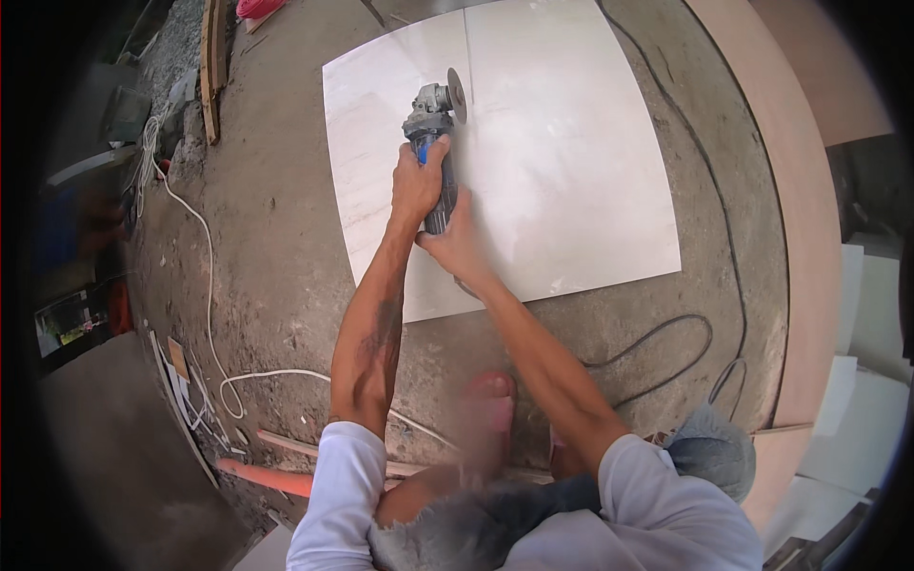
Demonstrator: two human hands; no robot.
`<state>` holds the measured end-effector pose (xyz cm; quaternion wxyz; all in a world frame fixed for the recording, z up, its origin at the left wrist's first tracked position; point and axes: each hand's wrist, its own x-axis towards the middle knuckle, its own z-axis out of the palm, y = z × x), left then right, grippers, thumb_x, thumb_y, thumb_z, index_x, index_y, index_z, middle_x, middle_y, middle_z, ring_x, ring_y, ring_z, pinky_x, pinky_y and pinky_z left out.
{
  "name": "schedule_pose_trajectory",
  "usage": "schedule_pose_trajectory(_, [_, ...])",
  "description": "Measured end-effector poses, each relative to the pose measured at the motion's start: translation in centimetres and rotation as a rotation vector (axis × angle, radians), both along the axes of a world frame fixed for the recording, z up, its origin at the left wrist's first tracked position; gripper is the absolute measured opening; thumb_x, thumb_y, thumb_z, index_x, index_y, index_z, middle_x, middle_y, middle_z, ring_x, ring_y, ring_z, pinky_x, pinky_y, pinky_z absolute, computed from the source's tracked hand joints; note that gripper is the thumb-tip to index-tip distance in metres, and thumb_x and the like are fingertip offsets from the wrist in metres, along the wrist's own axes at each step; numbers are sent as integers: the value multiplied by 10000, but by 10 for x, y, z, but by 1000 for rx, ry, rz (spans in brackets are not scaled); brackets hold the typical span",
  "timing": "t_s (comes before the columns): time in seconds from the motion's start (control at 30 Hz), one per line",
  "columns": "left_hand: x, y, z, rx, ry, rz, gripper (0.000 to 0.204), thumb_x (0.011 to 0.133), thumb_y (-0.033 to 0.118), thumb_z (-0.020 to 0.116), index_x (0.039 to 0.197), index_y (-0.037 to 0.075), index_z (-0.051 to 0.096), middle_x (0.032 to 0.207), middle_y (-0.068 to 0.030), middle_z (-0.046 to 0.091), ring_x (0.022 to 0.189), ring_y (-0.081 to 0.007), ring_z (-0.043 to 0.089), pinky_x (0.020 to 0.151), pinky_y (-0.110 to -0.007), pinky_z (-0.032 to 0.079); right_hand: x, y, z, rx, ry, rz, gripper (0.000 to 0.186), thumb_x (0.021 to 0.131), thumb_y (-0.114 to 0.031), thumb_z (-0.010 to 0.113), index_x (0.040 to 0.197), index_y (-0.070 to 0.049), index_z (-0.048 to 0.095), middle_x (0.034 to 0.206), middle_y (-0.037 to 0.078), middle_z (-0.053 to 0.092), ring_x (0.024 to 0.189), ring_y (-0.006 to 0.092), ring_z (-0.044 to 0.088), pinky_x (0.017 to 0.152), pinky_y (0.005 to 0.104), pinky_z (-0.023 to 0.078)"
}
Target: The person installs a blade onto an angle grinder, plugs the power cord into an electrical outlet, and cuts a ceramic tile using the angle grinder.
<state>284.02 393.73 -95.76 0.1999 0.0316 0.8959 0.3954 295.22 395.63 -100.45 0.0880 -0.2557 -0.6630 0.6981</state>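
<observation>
An angle grinder (436,171) with a dark body, blue patch and grey metal head is held in both my hands over a large white tile (562,181). My left hand (419,181) wraps round the body just behind the head. Farther back, my right hand (455,243) grips the rear end. The cutting disc (457,95) stands on edge at the head's right side, close beside a thin dark line (467,48) running from the tile's far edge. Whether the disc touches the tile, I cannot tell. Dust hazes the surface around it.
A black cable (714,181) curves along the right side of the concrete floor (276,238). A white cord (205,247) winds along the left. Wooden planks (211,71) lie far left, an orange pipe (267,476) near left, and a long pale board (809,238) at right.
</observation>
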Motion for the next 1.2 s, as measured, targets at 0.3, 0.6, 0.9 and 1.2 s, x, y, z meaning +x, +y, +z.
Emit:
schedule_pose_trajectory(0.3, [-16, 24, -12, -68, 99, -8, 745, 870, 594, 547, 1055, -127, 571, 993, -331, 641, 961, -418, 638, 866, -444, 475, -17, 19, -5, -166, -39, -32, 878, 689, -134, 764, 1380, 4, 239, 1097, 261, 611, 999, 405, 634, 834, 444, 503])
schedule_pose_trajectory(0.6, [-18, 26, -12, -96, 98, -38, 735, 886, 586, 539, 1059, -128, 559, 1007, -339, 639, 974, -437, 638, 875, -455, 476, -20, 17, -12, -179, -65, -72, 806, 694, -142, 759, 1330, -8, 283, 1090, 257, 613, 984, 397, 640, 831, 444, 502])
schedule_pose_trajectory(0.9, [-23, 27, -15, -121, 98, -59, 734, 876, 589, 544, 1063, -120, 567, 1008, -326, 644, 978, -421, 638, 884, -452, 471, -22, 18, -6, -167, -60, -82, 814, 692, -137, 766, 1323, 5, 271, 1101, 270, 613, 1009, 408, 637, 862, 451, 500])
schedule_pose_trajectory(1.2, [-25, 30, -15, -161, 106, -43, 797, 889, 634, 499, 1116, -129, 559, 1068, -363, 629, 1049, -452, 624, 931, -461, 460, -20, 20, 3, -134, -126, -74, 843, 698, -135, 774, 1342, 10, 250, 1121, 292, 609, 1047, 430, 625, 879, 460, 496])
